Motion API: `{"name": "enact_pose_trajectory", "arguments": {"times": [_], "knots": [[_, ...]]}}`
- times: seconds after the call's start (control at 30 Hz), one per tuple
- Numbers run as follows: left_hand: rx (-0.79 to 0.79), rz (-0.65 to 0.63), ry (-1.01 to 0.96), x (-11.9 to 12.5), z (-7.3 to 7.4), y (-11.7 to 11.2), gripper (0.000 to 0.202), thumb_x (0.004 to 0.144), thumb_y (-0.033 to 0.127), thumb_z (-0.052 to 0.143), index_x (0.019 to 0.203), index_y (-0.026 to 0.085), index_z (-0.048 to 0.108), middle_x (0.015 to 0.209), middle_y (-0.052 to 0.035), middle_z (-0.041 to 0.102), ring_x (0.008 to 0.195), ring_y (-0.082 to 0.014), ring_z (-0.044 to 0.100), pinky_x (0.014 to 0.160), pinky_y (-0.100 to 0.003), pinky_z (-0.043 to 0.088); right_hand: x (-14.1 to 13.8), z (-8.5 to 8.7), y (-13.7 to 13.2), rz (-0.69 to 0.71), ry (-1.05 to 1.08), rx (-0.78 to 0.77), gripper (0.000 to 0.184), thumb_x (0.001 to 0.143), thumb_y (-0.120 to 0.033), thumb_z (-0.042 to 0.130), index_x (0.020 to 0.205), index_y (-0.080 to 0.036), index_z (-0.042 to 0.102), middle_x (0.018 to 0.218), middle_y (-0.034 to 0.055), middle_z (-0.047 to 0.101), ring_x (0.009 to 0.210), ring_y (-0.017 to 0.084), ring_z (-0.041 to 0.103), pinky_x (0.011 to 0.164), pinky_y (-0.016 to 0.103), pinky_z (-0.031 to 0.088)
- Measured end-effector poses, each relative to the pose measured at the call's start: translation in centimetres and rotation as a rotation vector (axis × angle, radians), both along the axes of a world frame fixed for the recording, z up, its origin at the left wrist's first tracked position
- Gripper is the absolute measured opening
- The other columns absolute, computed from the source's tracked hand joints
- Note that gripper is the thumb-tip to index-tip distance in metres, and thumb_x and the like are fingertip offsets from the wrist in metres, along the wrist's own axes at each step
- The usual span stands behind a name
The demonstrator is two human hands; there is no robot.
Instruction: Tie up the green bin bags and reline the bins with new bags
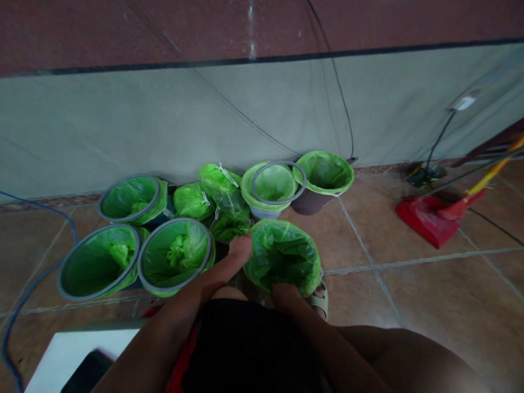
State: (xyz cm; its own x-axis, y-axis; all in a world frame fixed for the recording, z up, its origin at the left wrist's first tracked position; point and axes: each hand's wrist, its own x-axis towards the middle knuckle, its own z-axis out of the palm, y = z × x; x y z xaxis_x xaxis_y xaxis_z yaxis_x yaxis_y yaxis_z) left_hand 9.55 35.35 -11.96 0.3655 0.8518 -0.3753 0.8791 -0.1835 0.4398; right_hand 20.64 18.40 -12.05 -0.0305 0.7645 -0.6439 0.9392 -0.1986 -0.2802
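A green bin liner (309, 252) lines the bin standing between my feet, its edge turned out over the rim. My left hand (242, 247) is closed on the liner at the left of the rim. At the near edge, my right hand (285, 295) grips the liner, its fingertips partly hidden by the plastic. Just behind stands a pale lined bin (261, 211) with a loose grey ring (304, 183) tilted on top. A dark lined bin (309, 203) is to its right. Tied green bags (193, 201) lie left of these.
Three lined bins with grey rings, one of them the nearest bin (175, 288), stand at the left. A red dustpan (428, 219) with a yellow handle lies at the right. A phone (88, 374) rests on a white surface (63, 350). A blue cable (15, 314) crosses the floor.
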Motion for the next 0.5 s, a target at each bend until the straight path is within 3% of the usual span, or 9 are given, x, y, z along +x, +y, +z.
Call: {"name": "enact_pose_trajectory", "arguments": {"times": [0.1,0.17,0.23,0.33,0.4,0.5], "knots": [[0.01,-0.018,0.029,0.2,0.2,-0.2,0.046,0.075,0.021,0.068,0.118,0.007,0.06,0.099,-0.0229,0.068,0.1,-0.0366,0.063,0.084,-0.039,0.044,0.8,0.6,0.5,0.031,0.047,-0.023,0.03,0.073,-0.021,0.07,0.102,-0.013,0.071,0.102,0.0183,0.072,0.094,0.032,0.069,0.077,0.037,0.051],[0.037,-0.017,0.043,-0.1,0.6,0.0,0.065,0.07,0.035,0.076,0.126,0.009,0.054,0.107,-0.0227,0.066,0.104,-0.0373,0.061,0.085,-0.038,0.044,1.8,1.5,1.3,0.051,0.11,0.015,0.045,0.064,-0.027,0.08,0.106,-0.015,0.071,0.105,0.0148,0.072,0.096,0.03,0.068,0.077,0.033,0.051],[0.076,-0.005,0.005,-0.3,1.1,0.9,0.075,0.071,0.049,0.073,0.131,0.012,0.049,0.117,-0.022,0.063,0.109,-0.0364,0.059,0.088,-0.038,0.043,3.7,2.8,3.2,0.053,0.174,0.104,0.046,0.065,-0.032,0.08,0.108,-0.019,0.07,0.105,0.0098,0.072,0.095,0.026,0.067,0.078,0.029,0.049],[0.054,0.079,-0.171,0.4,1.7,3.7,0.05,0.089,0.047,0.053,0.127,0.014,0.055,0.122,-0.0178,0.062,0.113,-0.0306,0.058,0.093,-0.037,0.041,7.9,4.3,7.9,-0.024,0.164,0.249,0.025,0.089,-0.032,0.054,0.104,-0.021,0.07,0.098,0.006,0.072,0.09,0.019,0.066,0.083,0.027,0.045],[-0.011,0.139,-0.253,1.5,1.7,5.8,0.037,0.096,0.04,0.042,0.11,0.013,0.064,0.112,-0.014,0.067,0.106,-0.0257,0.061,0.093,-0.037,0.042,10.7,4.6,11.4,-0.167,0.063,0.355,0.031,0.094,-0.028,0.042,0.105,-0.018,0.07,0.1,0.0085,0.071,0.091,0.019,0.064,0.083,0.028,0.044],[-0.061,0.156,-0.307,3.0,1.1,7.8,0.036,0.095,0.042,0.047,0.095,0.012,0.067,0.099,-0.008,0.069,0.097,-0.0214,0.063,0.091,-0.037,0.045,13.6,3.7,15.2,-0.289,-0.022,0.405,0.037,0.096,-0.027,0.037,0.112,-0.013,0.068,0.107,0.0138,0.069,0.095,0.022,0.063,0.083,0.029,0.043]]}}
